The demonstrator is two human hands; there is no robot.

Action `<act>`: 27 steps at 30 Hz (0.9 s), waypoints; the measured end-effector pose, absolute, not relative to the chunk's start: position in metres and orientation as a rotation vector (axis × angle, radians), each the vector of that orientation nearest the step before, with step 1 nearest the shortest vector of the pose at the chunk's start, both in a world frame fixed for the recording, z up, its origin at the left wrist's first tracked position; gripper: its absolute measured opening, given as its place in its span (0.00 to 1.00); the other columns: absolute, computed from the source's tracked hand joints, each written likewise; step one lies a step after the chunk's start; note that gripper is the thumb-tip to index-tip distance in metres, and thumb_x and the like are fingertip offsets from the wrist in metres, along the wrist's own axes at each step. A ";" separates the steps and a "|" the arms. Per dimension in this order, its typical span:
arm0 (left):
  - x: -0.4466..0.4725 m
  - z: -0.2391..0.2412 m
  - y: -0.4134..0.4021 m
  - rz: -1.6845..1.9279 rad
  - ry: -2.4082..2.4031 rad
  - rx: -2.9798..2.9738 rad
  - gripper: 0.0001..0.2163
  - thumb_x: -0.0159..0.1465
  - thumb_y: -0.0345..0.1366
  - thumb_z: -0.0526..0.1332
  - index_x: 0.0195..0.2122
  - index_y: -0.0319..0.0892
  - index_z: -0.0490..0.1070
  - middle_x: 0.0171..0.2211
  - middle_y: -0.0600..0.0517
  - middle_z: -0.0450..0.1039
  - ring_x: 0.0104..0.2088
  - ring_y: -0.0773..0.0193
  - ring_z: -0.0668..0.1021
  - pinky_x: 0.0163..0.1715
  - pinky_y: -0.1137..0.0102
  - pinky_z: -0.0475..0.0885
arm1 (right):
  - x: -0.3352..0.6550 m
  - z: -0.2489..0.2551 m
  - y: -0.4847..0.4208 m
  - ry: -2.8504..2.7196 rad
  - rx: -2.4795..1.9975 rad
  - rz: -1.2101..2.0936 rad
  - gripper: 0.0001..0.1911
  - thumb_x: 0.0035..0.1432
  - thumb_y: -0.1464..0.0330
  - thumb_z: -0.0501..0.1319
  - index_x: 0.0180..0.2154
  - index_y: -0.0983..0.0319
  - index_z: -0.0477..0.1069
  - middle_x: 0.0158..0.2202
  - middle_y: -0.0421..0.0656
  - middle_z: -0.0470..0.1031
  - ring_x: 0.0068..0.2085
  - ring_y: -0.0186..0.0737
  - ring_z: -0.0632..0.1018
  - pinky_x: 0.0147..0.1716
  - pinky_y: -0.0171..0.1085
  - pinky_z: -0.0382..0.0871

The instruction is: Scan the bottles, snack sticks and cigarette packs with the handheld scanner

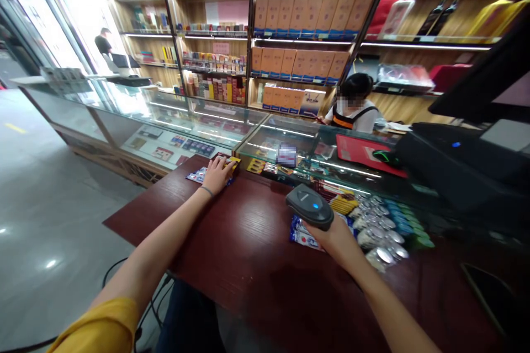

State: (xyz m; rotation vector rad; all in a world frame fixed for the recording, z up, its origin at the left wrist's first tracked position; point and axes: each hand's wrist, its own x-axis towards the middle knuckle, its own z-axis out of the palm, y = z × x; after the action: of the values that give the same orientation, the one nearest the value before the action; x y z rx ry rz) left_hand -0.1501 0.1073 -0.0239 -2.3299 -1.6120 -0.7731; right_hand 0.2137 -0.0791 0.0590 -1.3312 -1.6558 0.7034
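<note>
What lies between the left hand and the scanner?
Only bare tabletop lies between the left hand and the scanner, as the head view shows.

- 1 left hand (217, 173);
- 1 right hand (334, 236);
- 1 scanner (308, 205);
- 2 batches of blue-white packets (305, 238);
- 1 mouse (385, 157);
- 1 red mat (351, 149);
- 2 other people (366, 121);
- 2 dark bottles (431, 17)

Yellow sleeve (105, 320); thin dark wristband (206, 191); dark trousers (188, 317).

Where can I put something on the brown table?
The table is bare in the middle, between the left hand and the scanner, and at its left corner, beside the left forearm. It's crowded on the right, with jars and packets. More packets lie by the left hand.
</note>
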 end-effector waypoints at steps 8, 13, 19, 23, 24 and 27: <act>-0.144 -0.012 0.097 -0.947 -1.657 -2.224 0.12 0.69 0.34 0.57 0.52 0.48 0.74 0.52 0.42 0.75 0.56 0.48 0.73 0.59 0.54 0.65 | 0.216 0.063 -0.080 -1.630 -1.285 0.707 0.28 0.49 0.63 0.68 0.53 0.60 0.74 0.45 0.48 0.83 0.47 0.53 0.82 0.49 0.48 0.76; -0.104 -0.003 0.082 -1.770 -1.798 -1.972 0.14 0.73 0.38 0.51 0.58 0.45 0.66 0.54 0.43 0.74 0.55 0.53 0.76 0.56 0.57 0.71 | 0.220 0.069 -0.084 -1.599 -1.312 0.692 0.20 0.51 0.62 0.67 0.47 0.57 0.75 0.40 0.45 0.83 0.46 0.54 0.82 0.46 0.50 0.77; -0.024 -0.020 0.051 -3.066 -1.872 -1.890 0.14 0.74 0.46 0.51 0.60 0.56 0.60 0.56 0.48 0.73 0.48 0.61 0.80 0.47 0.56 0.79 | 0.226 0.073 -0.086 -1.559 -1.352 0.648 0.22 0.52 0.63 0.66 0.50 0.57 0.69 0.41 0.44 0.82 0.42 0.49 0.82 0.43 0.46 0.76; 0.000 -0.030 0.028 -3.682 -1.893 -1.637 0.12 0.74 0.40 0.54 0.57 0.54 0.62 0.53 0.49 0.75 0.46 0.64 0.81 0.53 0.54 0.77 | 0.232 0.071 -0.084 -1.641 -1.430 0.628 0.24 0.53 0.63 0.67 0.52 0.56 0.66 0.42 0.44 0.81 0.46 0.50 0.81 0.48 0.45 0.73; 0.002 -0.030 0.023 -3.819 -1.868 -1.499 0.11 0.73 0.38 0.55 0.56 0.53 0.63 0.54 0.50 0.75 0.46 0.65 0.81 0.54 0.54 0.76 | 0.233 0.070 -0.083 -1.673 -1.475 0.627 0.25 0.52 0.63 0.67 0.52 0.55 0.66 0.42 0.43 0.81 0.47 0.51 0.81 0.48 0.46 0.73; 0.003 -0.027 0.015 -4.081 -1.740 -1.185 0.12 0.71 0.33 0.58 0.54 0.52 0.64 0.53 0.50 0.76 0.45 0.65 0.81 0.56 0.52 0.75 | 0.232 0.067 -0.080 -1.772 -1.592 0.663 0.27 0.51 0.63 0.68 0.53 0.54 0.64 0.42 0.42 0.82 0.47 0.52 0.82 0.47 0.45 0.72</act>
State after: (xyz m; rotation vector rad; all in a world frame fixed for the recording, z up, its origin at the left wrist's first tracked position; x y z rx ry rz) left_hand 0.0026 0.0148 -0.0267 -1.1854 -1.7398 -4.0805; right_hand 0.2324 -0.0804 0.0670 -1.5921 -1.7722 0.6629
